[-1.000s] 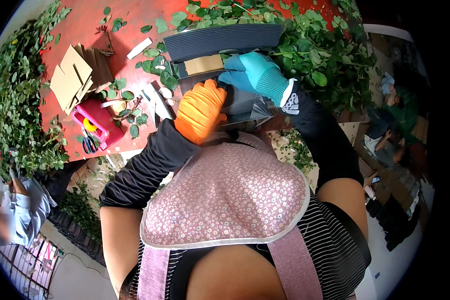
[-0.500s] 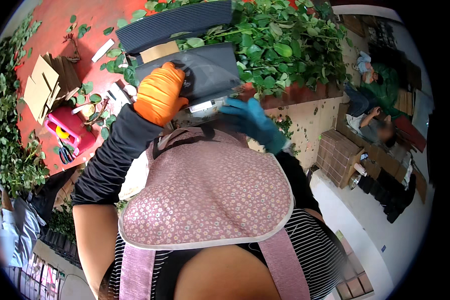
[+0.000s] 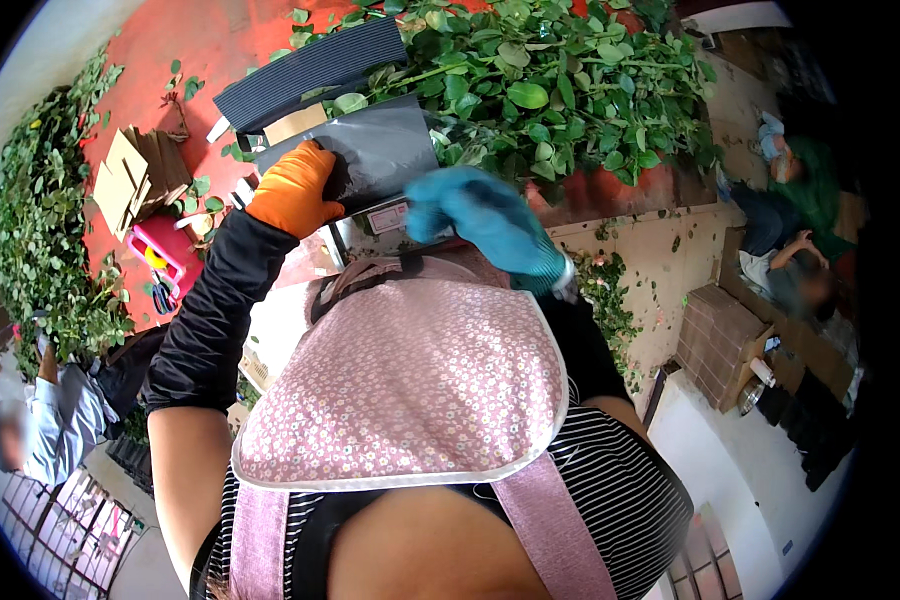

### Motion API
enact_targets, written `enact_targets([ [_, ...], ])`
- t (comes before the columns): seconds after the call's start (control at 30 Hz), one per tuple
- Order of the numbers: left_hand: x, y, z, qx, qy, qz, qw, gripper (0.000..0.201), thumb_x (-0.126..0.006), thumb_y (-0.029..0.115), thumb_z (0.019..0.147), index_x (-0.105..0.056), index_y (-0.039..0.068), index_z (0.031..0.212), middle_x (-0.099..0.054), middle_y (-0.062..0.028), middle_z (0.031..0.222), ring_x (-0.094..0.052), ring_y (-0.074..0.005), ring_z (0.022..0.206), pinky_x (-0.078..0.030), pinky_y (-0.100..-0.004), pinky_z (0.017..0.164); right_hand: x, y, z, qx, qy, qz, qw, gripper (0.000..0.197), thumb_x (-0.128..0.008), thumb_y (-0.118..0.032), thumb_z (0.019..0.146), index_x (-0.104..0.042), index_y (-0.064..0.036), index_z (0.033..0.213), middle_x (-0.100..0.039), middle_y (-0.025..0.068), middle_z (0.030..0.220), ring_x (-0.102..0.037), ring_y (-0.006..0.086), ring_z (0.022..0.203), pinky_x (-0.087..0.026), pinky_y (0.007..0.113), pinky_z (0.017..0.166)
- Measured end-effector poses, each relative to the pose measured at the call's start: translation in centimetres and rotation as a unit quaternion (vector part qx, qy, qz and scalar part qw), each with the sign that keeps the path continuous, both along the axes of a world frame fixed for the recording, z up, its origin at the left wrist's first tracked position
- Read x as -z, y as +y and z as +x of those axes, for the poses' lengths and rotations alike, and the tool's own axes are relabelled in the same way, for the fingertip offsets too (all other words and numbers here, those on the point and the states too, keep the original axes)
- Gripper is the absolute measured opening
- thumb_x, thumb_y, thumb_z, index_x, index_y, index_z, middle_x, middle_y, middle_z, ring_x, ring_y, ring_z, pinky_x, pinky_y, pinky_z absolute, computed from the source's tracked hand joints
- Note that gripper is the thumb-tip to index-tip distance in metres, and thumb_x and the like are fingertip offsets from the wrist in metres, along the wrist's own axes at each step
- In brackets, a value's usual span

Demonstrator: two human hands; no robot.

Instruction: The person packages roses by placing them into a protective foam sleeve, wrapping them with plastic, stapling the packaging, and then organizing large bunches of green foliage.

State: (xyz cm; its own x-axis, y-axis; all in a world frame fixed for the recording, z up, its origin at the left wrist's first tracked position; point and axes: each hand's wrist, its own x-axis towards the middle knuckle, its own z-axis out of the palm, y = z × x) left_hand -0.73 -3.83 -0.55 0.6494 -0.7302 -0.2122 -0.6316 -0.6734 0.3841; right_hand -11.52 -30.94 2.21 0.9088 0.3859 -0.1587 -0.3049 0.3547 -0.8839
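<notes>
My left hand [image 3: 292, 192], in an orange glove, holds the left part of a dark grey, smooth sheet-like wrap [image 3: 385, 140], with its fingers bent over it. My right hand [image 3: 480, 215], in a teal glove, is beside the wrap's lower right corner. Its fingers are smeared by motion. Behind the wrap lies a ribbed dark board [image 3: 310, 70], with a piece of tan cardboard [image 3: 295, 124] between them. A white label with a red border [image 3: 388, 217] shows under the wrap's near edge.
Leafy green stems [image 3: 570, 90] heap along the red table [image 3: 185, 45]. Cardboard pieces [image 3: 135, 180], a pink plastic holder [image 3: 170, 255] and scissors [image 3: 162, 295] lie at left. Other people sit at right [image 3: 810, 200] and at lower left [image 3: 65, 420]. A brown box [image 3: 720, 345] stands on the right.
My right hand has moved left and closer to the wrap's lower right corner. My left hand stays on the wrap. The whole view has shifted somewhat.
</notes>
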Motion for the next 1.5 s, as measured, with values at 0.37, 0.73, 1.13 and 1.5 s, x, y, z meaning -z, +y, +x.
enact_targets([
  [0.37,3.4,1.5,-0.5,0.019,-0.028,-0.131,0.991,0.048,-0.078,0.023,0.061,-0.060,0.002,0.100,-0.058,-0.0209,0.099,-0.056,-0.0393,0.097,-0.045,-0.0453,0.085,-1.8,4.3,7.9,-0.080,-0.368,-0.176,0.910,0.028,-0.066,-0.015,0.087,-0.062,-0.0018,0.111,-0.066,0.0151,0.096,-0.063,0.0282,0.086,-0.050,0.036,0.077],
  [0.73,-0.8,-0.3,-4.3,-0.278,-0.001,-0.049,0.959,0.103,-0.085,0.017,0.055,-0.034,-0.005,0.141,-0.032,-0.0255,0.147,-0.048,-0.0407,0.120,-0.041,-0.0391,0.102,0.2,5.9,12.7,-0.165,-0.398,-0.506,0.747,0.023,-0.062,-0.020,0.087,-0.065,-0.0019,0.101,-0.066,0.0167,0.095,-0.062,0.0379,0.084,-0.051,0.044,0.072],
  [1.13,-0.7,-0.8,-3.3,-0.307,0.042,0.019,0.951,0.104,-0.085,0.015,0.053,-0.034,-0.005,0.142,-0.034,-0.0213,0.147,-0.052,-0.0367,0.114,-0.045,-0.0391,0.096,-6.0,11.6,25.7,-0.273,-0.466,-0.603,0.587,0.059,-0.068,-0.054,0.077,-0.065,-0.0058,0.111,-0.068,0.0166,0.099,-0.065,0.0319,0.094,-0.050,0.043,0.080],
  [1.5,-0.6,-0.4,-3.5,-0.336,0.071,-0.052,0.938,0.113,-0.087,0.009,0.045,-0.031,-0.001,0.143,-0.031,-0.0174,0.148,-0.054,-0.0367,0.111,-0.048,-0.0403,0.093,-5.6,13.6,26.8,-0.513,-0.342,-0.536,0.577,0.054,-0.064,-0.056,0.081,-0.067,-0.0068,0.102,-0.069,0.0146,0.084,-0.066,0.0276,0.078,-0.051,0.037,0.073],
])
